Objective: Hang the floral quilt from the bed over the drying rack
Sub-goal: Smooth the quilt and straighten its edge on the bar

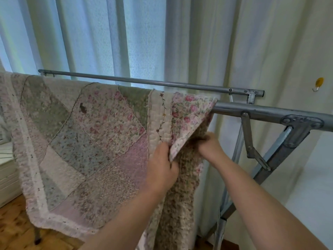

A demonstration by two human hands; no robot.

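Observation:
The floral patchwork quilt (pixel 86 134) hangs draped over the near bar of the grey metal drying rack (pixel 266 110), covering it from the left edge to about the middle. Its right edge is folded back, showing a brownish underside. My left hand (pixel 162 166) pinches that folded edge from the front. My right hand (pixel 210 145) grips the quilt just behind the fold, fingers curled into the brown backing. A second, thinner rack bar (pixel 144 81) runs bare behind the quilt.
Pale curtains (pixel 108 37) hang right behind the rack. The rack's folding bracket and leg (pixel 281 152) slant down at the right. A yellow wall hook (pixel 319 83) sits on the white wall. White furniture (pixel 7 170) stands at the left on the wooden floor (pixel 14 230).

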